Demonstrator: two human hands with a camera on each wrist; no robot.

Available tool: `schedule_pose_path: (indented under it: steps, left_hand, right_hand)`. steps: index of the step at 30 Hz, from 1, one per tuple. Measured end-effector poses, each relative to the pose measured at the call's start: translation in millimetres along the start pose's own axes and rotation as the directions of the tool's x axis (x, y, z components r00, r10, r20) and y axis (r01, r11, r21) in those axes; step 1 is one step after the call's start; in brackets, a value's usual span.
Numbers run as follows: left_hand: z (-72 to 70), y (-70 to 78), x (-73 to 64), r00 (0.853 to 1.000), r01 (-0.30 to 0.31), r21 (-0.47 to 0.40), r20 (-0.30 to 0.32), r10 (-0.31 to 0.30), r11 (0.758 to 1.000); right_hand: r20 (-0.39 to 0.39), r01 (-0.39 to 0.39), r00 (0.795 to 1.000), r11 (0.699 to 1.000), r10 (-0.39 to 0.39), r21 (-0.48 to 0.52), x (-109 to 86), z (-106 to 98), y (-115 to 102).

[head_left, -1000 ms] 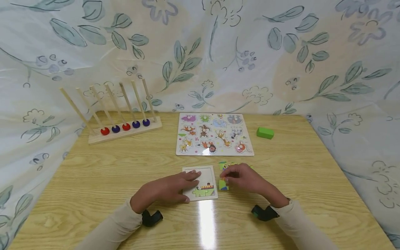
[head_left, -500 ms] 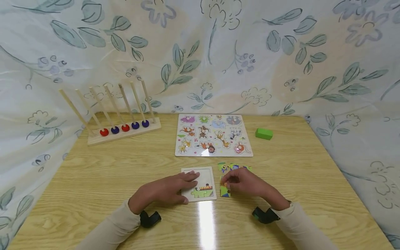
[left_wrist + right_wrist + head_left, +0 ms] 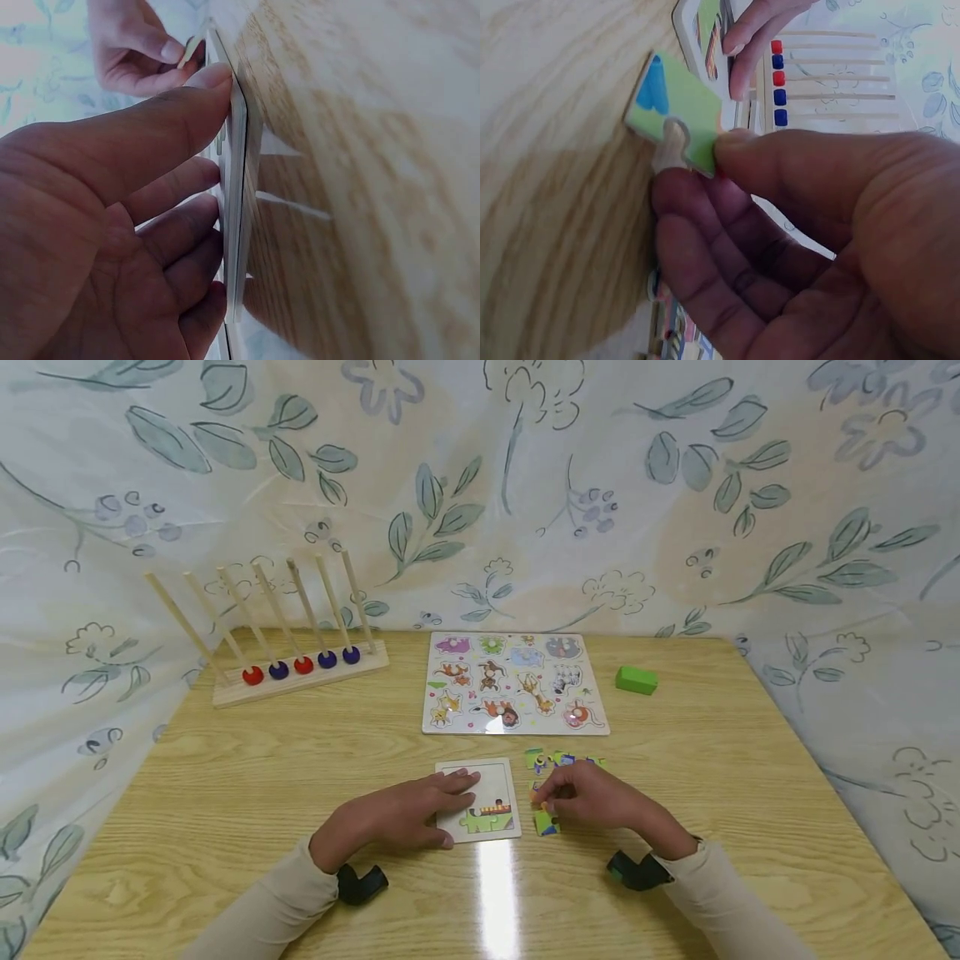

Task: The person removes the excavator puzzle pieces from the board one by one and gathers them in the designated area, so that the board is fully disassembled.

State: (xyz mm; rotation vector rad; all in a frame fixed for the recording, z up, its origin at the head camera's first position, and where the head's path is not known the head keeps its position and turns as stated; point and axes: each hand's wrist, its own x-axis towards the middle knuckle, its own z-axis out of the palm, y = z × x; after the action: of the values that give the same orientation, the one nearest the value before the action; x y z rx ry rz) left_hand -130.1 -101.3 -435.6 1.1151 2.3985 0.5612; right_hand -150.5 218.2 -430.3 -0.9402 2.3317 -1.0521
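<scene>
My left hand (image 3: 405, 814) lies with extended fingers on a small square jigsaw board (image 3: 495, 782); in the left wrist view its thumb (image 3: 206, 79) presses the board's near edge. Joined green pieces with a red-and-yellow striped part (image 3: 487, 821) fill the board's lower part. Just right of the board, my right hand (image 3: 596, 797) pinches a green jigsaw piece (image 3: 690, 105) with a blue corner between thumb and fingertips. The piece is tilted, and the fingers cover part of it. Several loose jigsaw pieces (image 3: 535, 759) lie behind the right hand, partly hidden by it.
An animal peg puzzle (image 3: 517, 727) lies farther back on the wooden table (image 3: 300, 752). A green block (image 3: 636, 680) sits to its right. At the back left stands a wooden rack with upright rods (image 3: 300, 672) and red and blue beads. A floral cloth hangs behind.
My right hand has drawn the green piece slightly toward me and to the right, away from the board. The left hand stays in place on the board.
</scene>
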Motion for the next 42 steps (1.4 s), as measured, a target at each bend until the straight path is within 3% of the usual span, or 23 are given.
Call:
schedule_pose_path:
  steps: [8,14,19,24,42]
  left_hand:
    - [-0.1,0.8,0.5,1.0,-0.003,0.007,-0.001,0.003,1.0]
    - [0.5,-0.1,0.7,1.0,0.0,-0.004,-0.006,0.0,1.0]
    - [0.9,-1.4,0.4,1.0,-0.001,-0.007,-0.006,0.001,1.0]
    - [0.9,-1.7,0.7,1.0,-0.011,-0.005,-0.007,0.011,1.0]
    - [0.1,-2.2,2.0,1.0,-0.01,-0.02,-0.005,0.01,1.0]
  right_hand:
    - [0.004,0.011,1.0,0.999,-0.011,-0.032,0.3,-4.5,-2.4]
    - [-0.012,-0.035,0.999,0.997,0.034,-0.075,0.6,-8.5,-4.6]
    - [-0.026,-0.037,0.999,0.998,0.036,-0.05,4.7,-9.1,-6.5]
    - [-0.024,-0.032,0.999,0.999,0.032,-0.003,13.5,-1.6,-10.8]
    - [-0.011,0.059,0.998,0.998,-0.059,0.01,37.9,25.7,-35.6]
